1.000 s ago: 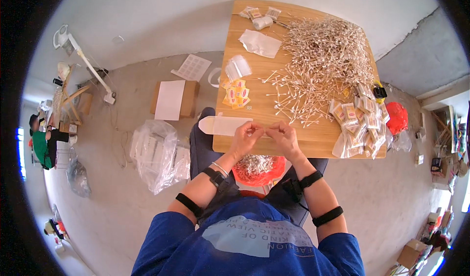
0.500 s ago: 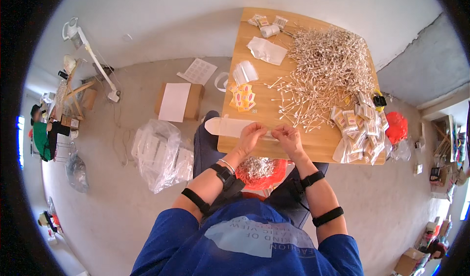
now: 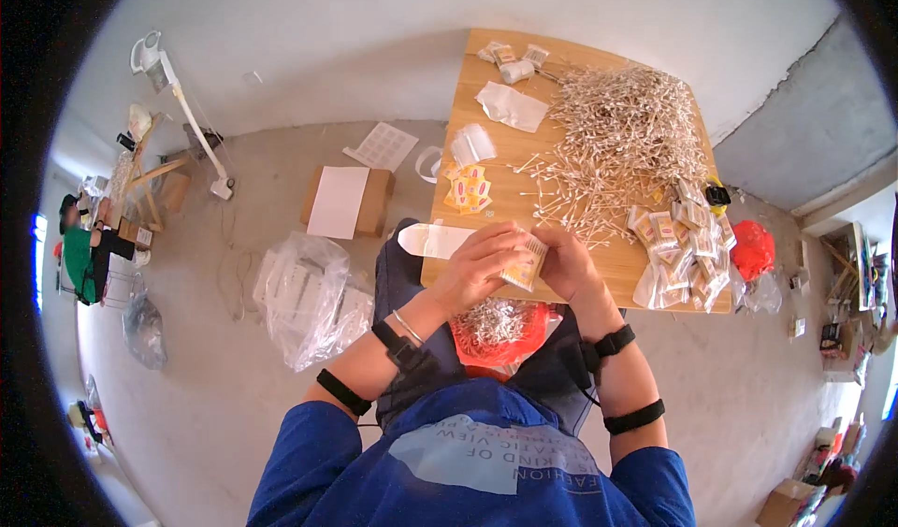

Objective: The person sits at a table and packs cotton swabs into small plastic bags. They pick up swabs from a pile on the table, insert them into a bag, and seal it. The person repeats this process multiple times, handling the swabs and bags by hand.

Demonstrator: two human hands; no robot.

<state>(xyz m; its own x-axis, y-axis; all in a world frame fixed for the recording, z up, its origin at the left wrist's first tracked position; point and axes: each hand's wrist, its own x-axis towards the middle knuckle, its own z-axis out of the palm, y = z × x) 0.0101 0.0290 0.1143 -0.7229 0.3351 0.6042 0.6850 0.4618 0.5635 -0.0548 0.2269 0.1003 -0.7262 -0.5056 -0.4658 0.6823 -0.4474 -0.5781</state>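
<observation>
Between my hands, at the table's near edge, is a small clear packet of cotton swabs (image 3: 527, 267) with a yellowish label. My left hand (image 3: 479, 263) grips it from the left, fingers bent over its top. My right hand (image 3: 569, 263) closes on its right edge, thumb and fingers partly hidden. A white paper strip (image 3: 432, 241) with a rounded end lies left of my left hand. A large heap of loose cotton swabs (image 3: 627, 120) spreads over the table. Filled packets (image 3: 681, 251) are piled at the near right corner.
Yellow labels (image 3: 468, 190) and clear empty bags (image 3: 472, 144) lie on the table's left side. A red bag of swabs (image 3: 500, 331) sits between my legs. On the floor at left are a cardboard box (image 3: 374, 204) and a plastic bag (image 3: 304, 288). Far left, a person in green (image 3: 79, 260) sits.
My fingertips were pinched together at the table edge before; now both hands are turned around the swab packet, which shows its face. My view has shifted slightly.
</observation>
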